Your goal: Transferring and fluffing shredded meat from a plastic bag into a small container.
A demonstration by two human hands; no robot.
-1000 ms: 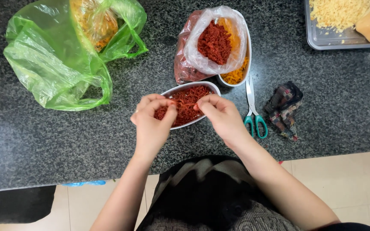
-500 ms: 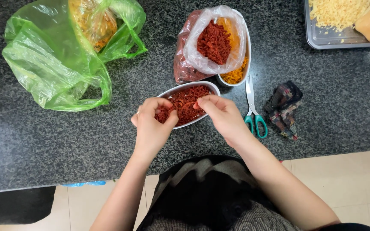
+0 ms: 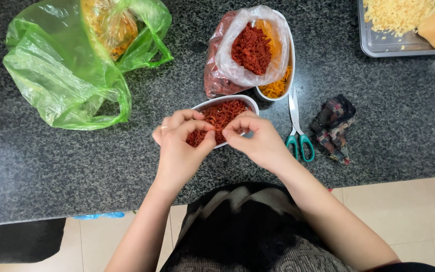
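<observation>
Seen from my head camera: my left hand point(image 3: 179, 148) and right hand point(image 3: 258, 141) meet over the near rim of a white oval dish of red shredded strands point(image 3: 222, 118), fingertips of each curled and pinching at the strands. The dish sits on the speckled dark granite counter point(image 3: 51, 166), directly under my fingers. Just right of my right hand lie green-handled scissors point(image 3: 298, 133) and a crumpled dark patterned cloth point(image 3: 334, 128). Beyond my hands stands a clear plastic bag of red shreds point(image 3: 250, 48); far left, a green plastic bag point(image 3: 61, 75).

Green bag point(image 3: 61, 75), clear bag point(image 3: 250, 48)
</observation>
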